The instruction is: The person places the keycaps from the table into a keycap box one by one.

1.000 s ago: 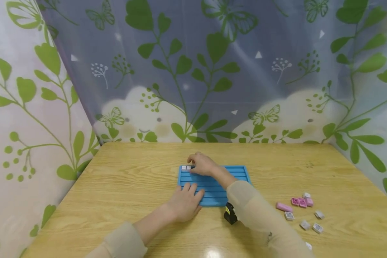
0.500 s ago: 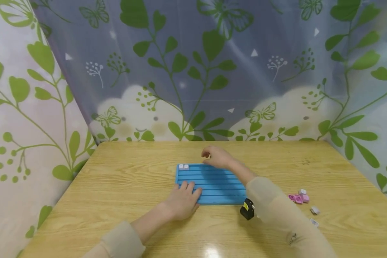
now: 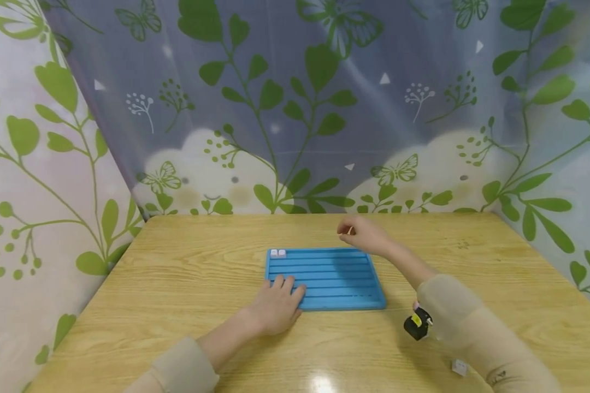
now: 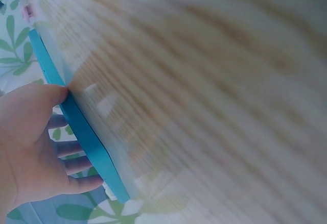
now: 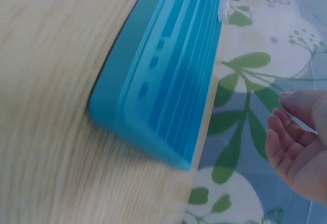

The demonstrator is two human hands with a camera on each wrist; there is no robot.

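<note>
A blue ridged tray (image 3: 334,278) lies on the wooden table, with two white keycaps (image 3: 277,253) side by side in its far left corner. My left hand (image 3: 277,305) rests on the tray's near left part, fingers spread over it. In the left wrist view the thumb of that left hand (image 4: 30,142) touches the tray's side wall. Beyond the tray's far right corner, my right hand (image 3: 366,234) is raised with loosely curled fingers and nothing between them. The right wrist view shows this right hand (image 5: 299,142) apart from the tray.
A loose white keycap (image 3: 459,367) lies at the near right, beside my right sleeve (image 3: 477,322). That sleeve hides the table behind it. A black wrist camera (image 3: 418,323) hangs below my right wrist. A patterned curtain (image 3: 314,109) stands behind the table (image 3: 201,245).
My right hand has left the keycaps in the far left corner and moved right, past the tray's far edge. Its sleeve now covers most loose keycaps. The left hand stays on the tray.
</note>
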